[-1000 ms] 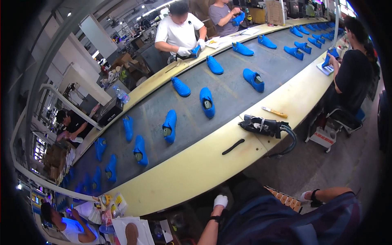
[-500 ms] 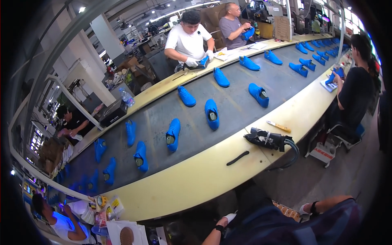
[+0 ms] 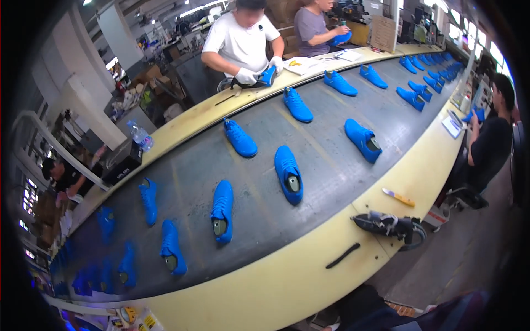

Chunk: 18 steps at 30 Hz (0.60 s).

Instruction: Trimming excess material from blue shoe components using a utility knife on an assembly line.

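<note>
A pale sliver (image 3: 331, 326) at the lower edge appears to be part of my left hand; its fingers are hidden. My right hand is out of the picture. In front of me a cream table edge (image 3: 265, 292) borders a dark conveyor belt (image 3: 326, 182). Several blue lace-up shoes stand on it, among them a near one (image 3: 289, 175) and one to its right (image 3: 363, 140). On the cream edge lie a black device with a hose (image 3: 389, 226), a narrow black strip (image 3: 343, 256) and a yellow-handled knife (image 3: 398, 197).
Across the belt a co-worker in white gloves (image 3: 243, 41) handles a blue shoe (image 3: 268, 76); beside them another person (image 3: 314, 30) holds one. At right a seated person (image 3: 491, 132) has a blue shoe. A water bottle (image 3: 140, 135) stands by a black box (image 3: 122, 161). Yellow tape (image 3: 128, 315) sits lower left.
My view has tilted upward, so both hands have dropped to or past the lower edge. Shoes and table items appear lower. The seated person at right has turned toward the belt less visibly.
</note>
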{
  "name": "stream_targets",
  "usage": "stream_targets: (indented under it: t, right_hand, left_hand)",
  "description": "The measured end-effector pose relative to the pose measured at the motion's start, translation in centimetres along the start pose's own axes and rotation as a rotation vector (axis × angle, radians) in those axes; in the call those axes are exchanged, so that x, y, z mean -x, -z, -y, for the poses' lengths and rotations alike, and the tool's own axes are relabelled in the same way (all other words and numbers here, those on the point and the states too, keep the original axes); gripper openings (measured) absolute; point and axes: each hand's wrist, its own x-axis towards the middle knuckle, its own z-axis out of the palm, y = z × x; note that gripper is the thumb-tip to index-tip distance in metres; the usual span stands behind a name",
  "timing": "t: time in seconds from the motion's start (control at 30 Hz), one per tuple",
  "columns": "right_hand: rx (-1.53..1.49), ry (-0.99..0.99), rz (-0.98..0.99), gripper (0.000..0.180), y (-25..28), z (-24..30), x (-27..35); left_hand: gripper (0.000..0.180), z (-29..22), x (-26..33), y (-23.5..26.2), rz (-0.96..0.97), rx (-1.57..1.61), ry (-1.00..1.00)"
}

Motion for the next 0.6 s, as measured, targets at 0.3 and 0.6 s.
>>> stream_targets:
  t: [0.3,0.6]
  right_hand:
    - [-0.074,-0.133,0.017,0.042,4.2,-1.3,3.6]
    - [-0.098,-0.122,-0.082,0.046,-0.7,-5.8,2.2]
  left_hand:
    - [0.066,-6.4,-0.3,0.3,0.135,-0.271,-0.108]
    - [0.071,-3.3,2.2,-3.7,0.088,-0.596,-0.272]
